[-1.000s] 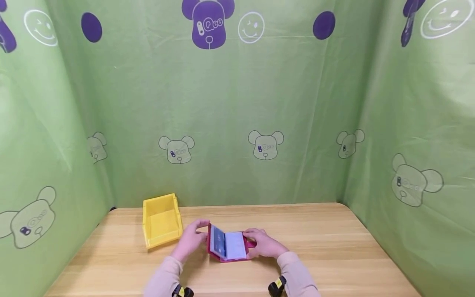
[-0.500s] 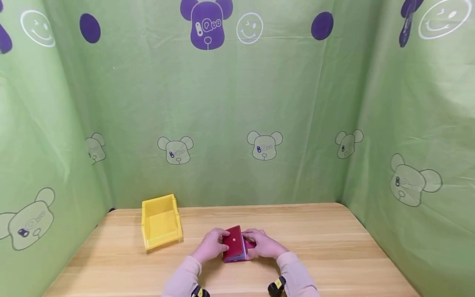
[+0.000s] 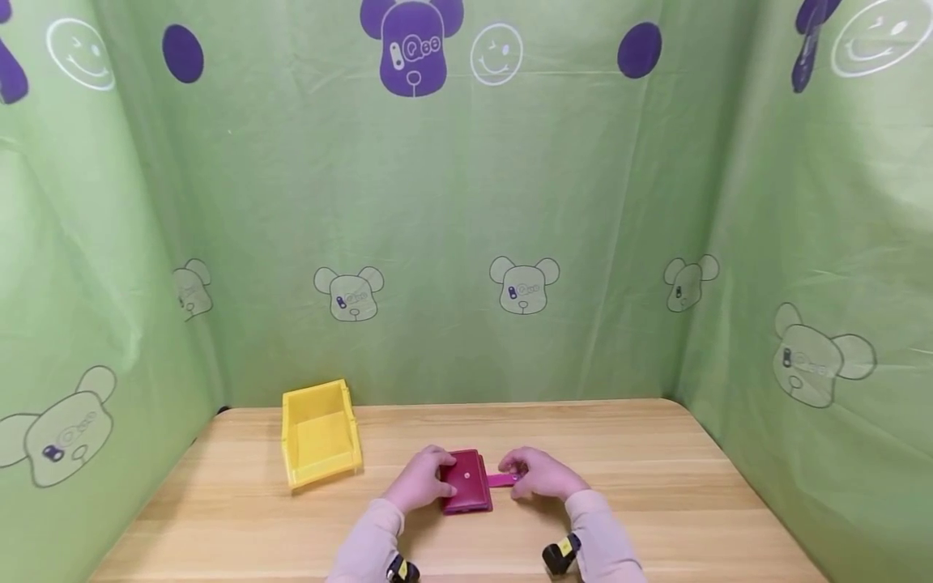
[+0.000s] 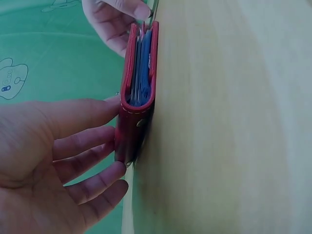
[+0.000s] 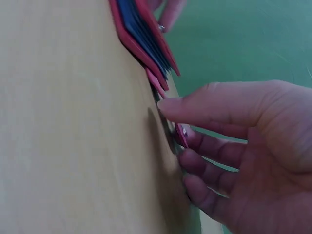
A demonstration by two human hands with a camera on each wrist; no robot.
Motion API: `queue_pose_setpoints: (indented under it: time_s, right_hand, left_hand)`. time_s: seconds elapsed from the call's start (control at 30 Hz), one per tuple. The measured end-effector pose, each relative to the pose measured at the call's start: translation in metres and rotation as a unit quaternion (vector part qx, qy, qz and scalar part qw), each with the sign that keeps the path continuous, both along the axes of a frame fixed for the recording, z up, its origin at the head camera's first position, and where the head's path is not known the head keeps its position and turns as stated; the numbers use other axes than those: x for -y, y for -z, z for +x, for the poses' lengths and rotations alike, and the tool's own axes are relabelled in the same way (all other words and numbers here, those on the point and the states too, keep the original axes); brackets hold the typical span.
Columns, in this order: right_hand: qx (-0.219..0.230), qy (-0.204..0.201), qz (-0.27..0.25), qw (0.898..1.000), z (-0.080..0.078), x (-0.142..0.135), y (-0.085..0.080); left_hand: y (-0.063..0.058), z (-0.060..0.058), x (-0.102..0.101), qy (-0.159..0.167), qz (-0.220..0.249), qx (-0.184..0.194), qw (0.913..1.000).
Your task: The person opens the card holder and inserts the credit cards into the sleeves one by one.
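Observation:
A red card wallet lies closed on the table, its snap stud showing on the upper cover. In the left wrist view, clear and blue card sleeves show between its covers. My left hand rests on the cover near the spine, its thumb and fingertips touching it without wrapping round. From the wallet's right side a pink strap with a metal snap sticks out. My right hand pinches the strap's end between thumb and fingers, as the right wrist view also shows.
A yellow plastic bin stands at the back left of the wooden table. Green printed curtains enclose the back and both sides.
The wallet stood open with its sleeves showing; my left hand has swung its cover rightward and closed it. My right hand has moved from the wallet's right edge out to the strap.

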State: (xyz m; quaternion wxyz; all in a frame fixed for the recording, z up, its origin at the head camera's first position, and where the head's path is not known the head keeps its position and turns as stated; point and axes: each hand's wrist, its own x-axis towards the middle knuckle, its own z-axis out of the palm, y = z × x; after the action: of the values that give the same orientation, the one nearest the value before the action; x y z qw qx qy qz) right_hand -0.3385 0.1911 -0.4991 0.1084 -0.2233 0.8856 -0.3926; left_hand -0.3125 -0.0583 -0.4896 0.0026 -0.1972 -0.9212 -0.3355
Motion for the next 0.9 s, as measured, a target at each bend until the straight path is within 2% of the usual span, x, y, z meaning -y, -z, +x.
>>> queue_pose_setpoints:
  time_s: [0.17, 0.3, 0.53, 0.67, 0.77, 0.9]
  right_hand:
    - [0.054, -0.019, -0.06, 0.997, -0.003, -0.004, -0.001]
    - [0.075, -0.022, -0.109, 0.991, -0.004, -0.003, -0.003]
    - [0.054, 0.008, -0.139, 0.989, -0.003, 0.012, -0.003]
    - [0.048, 0.027, -0.154, 0.986, -0.002, 0.027, -0.001]
    - [0.04, 0.035, -0.149, 0.987, -0.002, 0.039, 0.001]
    - [0.008, 0.04, -0.129, 0.991, -0.001, 0.053, 0.005]
  left_hand:
    - [0.003, -0.002, 0.002, 0.001, 0.014, 0.006, 0.9999]
    - [0.005, -0.004, 0.002, 0.0, 0.023, 0.012, 0.9997]
    - [0.005, -0.003, 0.003, 0.0, 0.043, 0.026, 0.9987]
    - [0.007, -0.004, 0.003, 0.004, 0.042, 0.02, 0.9989]
    - [0.008, -0.004, 0.003, 0.007, 0.038, 0.015, 0.9991]
    - [0.009, -0.005, 0.003, 0.008, 0.038, 0.009, 0.9992]
